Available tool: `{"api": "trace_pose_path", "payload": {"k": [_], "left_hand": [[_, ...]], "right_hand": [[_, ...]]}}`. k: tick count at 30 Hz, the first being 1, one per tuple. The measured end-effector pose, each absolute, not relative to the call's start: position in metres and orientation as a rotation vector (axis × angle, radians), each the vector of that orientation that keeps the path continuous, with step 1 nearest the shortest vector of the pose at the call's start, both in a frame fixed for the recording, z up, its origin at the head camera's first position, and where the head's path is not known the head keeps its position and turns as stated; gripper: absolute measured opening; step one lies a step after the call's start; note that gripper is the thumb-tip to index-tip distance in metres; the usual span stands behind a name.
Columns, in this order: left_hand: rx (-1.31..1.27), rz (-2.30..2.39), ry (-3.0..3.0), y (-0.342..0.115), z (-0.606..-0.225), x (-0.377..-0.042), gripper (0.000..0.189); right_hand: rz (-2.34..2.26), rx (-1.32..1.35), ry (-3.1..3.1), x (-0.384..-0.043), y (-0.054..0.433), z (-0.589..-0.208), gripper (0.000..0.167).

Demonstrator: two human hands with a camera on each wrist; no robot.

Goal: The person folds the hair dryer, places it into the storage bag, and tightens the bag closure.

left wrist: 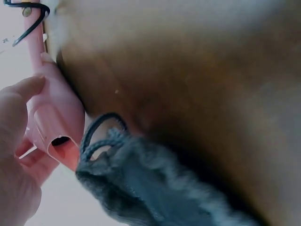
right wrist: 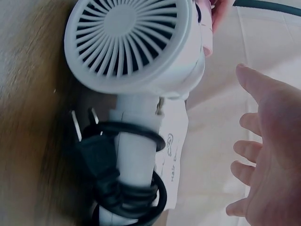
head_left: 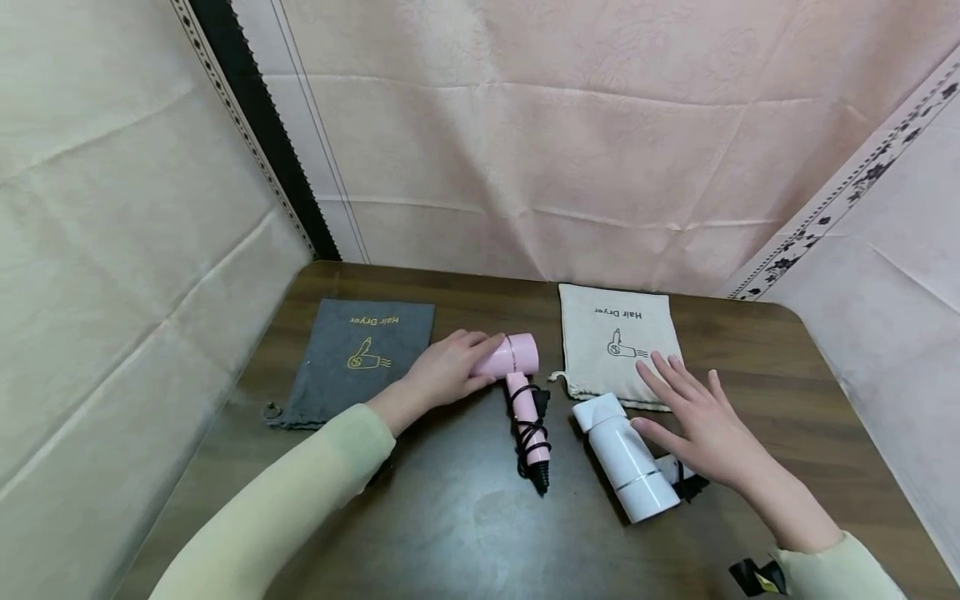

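My left hand (head_left: 450, 367) grips the barrel of a pink hair dryer (head_left: 522, 353), thumb on one side and fingers on the other in the left wrist view. A black cord winds around its handle (head_left: 528, 417), which points toward me. On the right, a white hair dryer (head_left: 626, 458) lies on its side. My right hand (head_left: 701, 425) hovers beside and over it with fingers spread, holding nothing. In the right wrist view the dryer's slotted rear grille (right wrist: 120, 23) and black plug (right wrist: 96, 150) show, the cord wrapped around the handle.
A dark grey drawstring pouch (head_left: 337, 358) lies at the left of the brown wooden table (head_left: 465, 533). Behind the white dryer is a cream pouch (head_left: 600, 358); both are printed "Hair Dryer". Pale cloth (head_left: 570, 150) hangs around the table's back and sides.
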State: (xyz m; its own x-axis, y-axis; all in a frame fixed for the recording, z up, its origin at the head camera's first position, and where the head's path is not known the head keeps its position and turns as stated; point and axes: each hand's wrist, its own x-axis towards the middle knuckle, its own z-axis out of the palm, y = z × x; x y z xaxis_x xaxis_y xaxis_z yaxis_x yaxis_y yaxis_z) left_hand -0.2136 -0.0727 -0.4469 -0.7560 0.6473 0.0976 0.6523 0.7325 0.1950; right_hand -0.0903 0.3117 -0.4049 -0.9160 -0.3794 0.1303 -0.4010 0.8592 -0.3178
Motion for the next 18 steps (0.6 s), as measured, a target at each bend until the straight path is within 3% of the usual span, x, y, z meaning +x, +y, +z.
{"api": "trace_pose_path", "payload": {"k": [18], "left_hand": [[-0.815, -0.338, -2.739, -0.076, -0.453, -0.161, 0.068]], "right_hand": [[0.453, 0.844, -2.943, -0.096, 0.281, -0.398, 0.07]]}}
